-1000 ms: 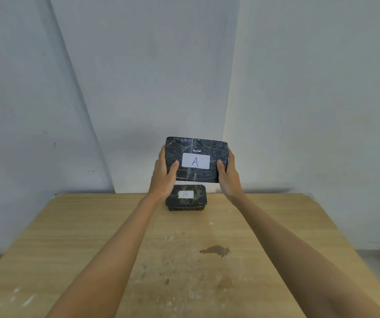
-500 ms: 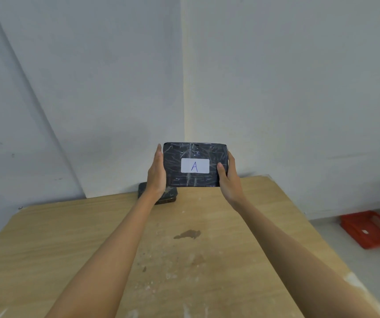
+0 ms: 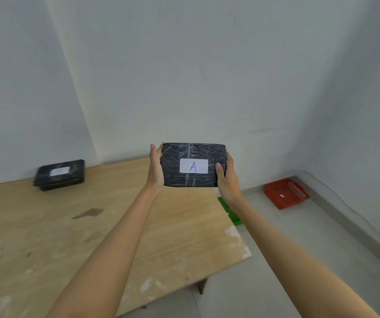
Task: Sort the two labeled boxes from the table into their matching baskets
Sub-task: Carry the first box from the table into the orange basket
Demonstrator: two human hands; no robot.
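I hold a black taped box with a white label marked A (image 3: 193,166) upright in front of me, above the table's right edge. My left hand (image 3: 155,168) grips its left side and my right hand (image 3: 226,180) its right side. A second black box with a blurred white label (image 3: 60,175) lies flat on the wooden table (image 3: 46,237) at the far left, by the wall. A red basket (image 3: 285,196) sits on the floor to the right. A green basket (image 3: 230,211) shows partly beside the table's right edge, behind my right forearm.
White walls close in behind the table and on the right. A grey floor (image 3: 299,260) stretches right of the table, with a raised grey skirting along the right wall. A dark stain (image 3: 88,213) marks the tabletop.
The view has swung to the right: box A stays in both hands while the second box slides to the far left, and the red and green baskets on the floor come into sight.
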